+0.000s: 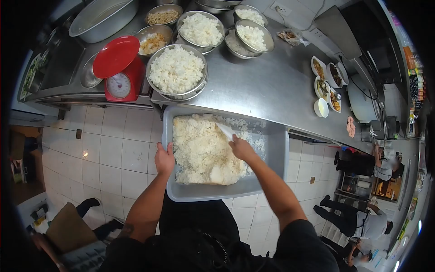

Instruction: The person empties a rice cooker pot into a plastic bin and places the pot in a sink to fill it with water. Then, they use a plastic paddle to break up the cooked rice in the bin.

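Note:
A large grey plastic tub [274, 170] is in front of me at the counter's edge, holding a big block of cooked white rice [199, 149]. Loose grains lie along the tub's far and right sides. My left hand [164, 158] grips the tub's left rim, thumb on top. In my right hand [242, 148] is a white rice paddle [225, 131], its blade against the right side of the rice block. Its handle is mostly hidden by my fingers.
On the steel counter [272, 90] stand several metal bowls of rice, the nearest bowl [176, 70] heaped. A red dial scale [120, 72] is to their left. Small white dishes [322, 88] with food sit at right. Other people [362, 217] stand in the kitchen at right.

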Tool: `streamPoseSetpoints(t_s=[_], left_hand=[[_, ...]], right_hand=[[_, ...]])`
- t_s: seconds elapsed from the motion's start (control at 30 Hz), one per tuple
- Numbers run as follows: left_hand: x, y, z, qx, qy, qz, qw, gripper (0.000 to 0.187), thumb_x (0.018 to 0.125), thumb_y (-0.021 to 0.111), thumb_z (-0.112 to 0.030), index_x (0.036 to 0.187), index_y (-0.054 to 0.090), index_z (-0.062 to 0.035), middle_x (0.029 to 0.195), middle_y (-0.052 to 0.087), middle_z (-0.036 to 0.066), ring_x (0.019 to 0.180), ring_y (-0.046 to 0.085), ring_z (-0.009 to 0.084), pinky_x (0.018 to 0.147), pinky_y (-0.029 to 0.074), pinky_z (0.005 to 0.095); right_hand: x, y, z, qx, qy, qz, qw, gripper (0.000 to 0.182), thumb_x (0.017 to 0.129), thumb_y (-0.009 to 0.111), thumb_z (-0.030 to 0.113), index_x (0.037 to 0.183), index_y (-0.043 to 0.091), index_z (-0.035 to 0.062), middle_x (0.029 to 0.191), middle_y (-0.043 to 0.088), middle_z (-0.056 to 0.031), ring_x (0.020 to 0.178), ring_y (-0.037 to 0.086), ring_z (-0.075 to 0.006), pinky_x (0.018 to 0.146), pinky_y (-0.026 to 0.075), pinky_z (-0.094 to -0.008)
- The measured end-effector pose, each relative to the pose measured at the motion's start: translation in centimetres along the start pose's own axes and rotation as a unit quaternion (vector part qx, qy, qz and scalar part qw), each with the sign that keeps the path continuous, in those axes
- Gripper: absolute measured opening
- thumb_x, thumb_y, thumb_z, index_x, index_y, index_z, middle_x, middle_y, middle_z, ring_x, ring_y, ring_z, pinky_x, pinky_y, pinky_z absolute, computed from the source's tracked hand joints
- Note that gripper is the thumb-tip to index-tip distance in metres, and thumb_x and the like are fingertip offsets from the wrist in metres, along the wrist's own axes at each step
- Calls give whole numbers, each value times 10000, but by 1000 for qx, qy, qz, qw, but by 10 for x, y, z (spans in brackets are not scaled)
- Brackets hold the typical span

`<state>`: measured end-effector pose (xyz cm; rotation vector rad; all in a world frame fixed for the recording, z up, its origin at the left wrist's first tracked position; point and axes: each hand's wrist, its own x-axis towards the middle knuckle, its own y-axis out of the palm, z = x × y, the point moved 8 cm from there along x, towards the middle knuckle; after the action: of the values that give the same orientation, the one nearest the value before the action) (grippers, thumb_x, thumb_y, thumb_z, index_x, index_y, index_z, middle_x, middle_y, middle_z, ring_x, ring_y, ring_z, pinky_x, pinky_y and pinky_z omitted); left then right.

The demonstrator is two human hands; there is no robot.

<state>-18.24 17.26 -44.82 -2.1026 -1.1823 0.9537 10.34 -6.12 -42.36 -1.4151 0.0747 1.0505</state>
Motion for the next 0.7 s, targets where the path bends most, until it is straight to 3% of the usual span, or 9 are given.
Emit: streamPoseSetpoints(t_s=[0.03,0.17,0.23,0.33,0.43,0.5,0.67,0.7], left_hand=[[0,0,1,-2,-2,-2,1000,484,1057,506,-445,1203,495,16,1006,698,315,959,660,522,853,510,586],[-2,-1,2,9,-24,13,1000,473,1059,506,-438,1195,493,16,992,696,313,944,659,523,842,507,588],[0,1,0,9,-19,8,1000,475,1059,505,-438,1192,492,17,988,695,314,942,658,524,839,506,589],[3,-2,0,14,-5,1,1000,476,1060,504,-441,1186,491,18,981,695,314,940,657,525,834,505,593],[-7,3,0,0,7,1,1000,474,1060,502,-444,1181,493,14,979,696,312,942,657,525,833,507,593],[-1,-2,-1,-8,10,-9,1000,472,1061,501,-445,1180,494,12,980,697,311,944,659,524,834,508,593],[-3,0,4,2,-10,1,1000,481,1060,500,-452,1196,494,9,985,697,307,944,666,514,837,510,588],[-4,0,5,1,-14,0,1000,481,1060,500,-452,1196,494,9,985,697,307,944,666,514,837,510,588]], right_hand=[[-14,-17,3,-38,-42,30,998,543,1049,475,339,1516,435,65,1148,703,-260,1080,673,-458,935,542,-535],[-26,-32,21,-106,-57,72,990,563,1041,485,311,1548,397,81,1143,706,-258,1068,684,-446,934,548,-519],[8,-10,37,-92,-6,35,995,574,1038,484,321,1579,388,155,1173,708,-248,1089,686,-432,968,534,-514],[29,15,62,-55,21,31,998,604,1030,499,305,1590,360,127,1199,702,-239,1100,685,-426,971,539,-508],[26,12,46,-12,33,21,999,613,1018,518,323,1574,384,103,1213,695,-244,1138,668,-420,977,534,-506],[24,20,38,-4,-38,22,999,607,1006,538,339,1547,425,86,1220,689,-249,1149,660,-425,978,531,-509],[-49,-52,25,-76,-46,59,994,580,990,560,340,1531,474,152,1253,680,-238,1171,651,-425,998,525,-502],[-47,-63,18,-101,-11,50,994,533,982,553,296,1489,501,141,1229,691,-227,1157,662,-409,980,533,-516]])
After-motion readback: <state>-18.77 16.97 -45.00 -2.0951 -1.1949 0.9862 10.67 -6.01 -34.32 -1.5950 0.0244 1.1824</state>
